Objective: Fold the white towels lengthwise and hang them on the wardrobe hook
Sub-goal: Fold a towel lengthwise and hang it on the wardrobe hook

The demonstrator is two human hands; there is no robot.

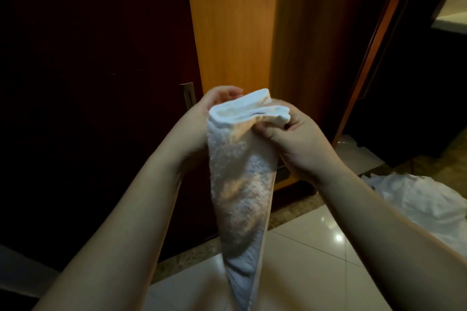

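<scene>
A white towel [242,192], folded into a long narrow strip, hangs down in front of me from both hands. My left hand [202,118] grips its upper edge from the left, fingers curled over the top fold. My right hand [293,139] pinches the same upper edge from the right. The towel's lower end runs out of the bottom of the head view. The wooden wardrobe panel [232,20] stands right behind the towel. No hook is visible.
A dark wardrobe door [88,83] with a metal handle [188,96] fills the left. More white towels [419,197] lie heaped on the glossy tiled floor [316,247] at the right. A dark doorway opens at the far right.
</scene>
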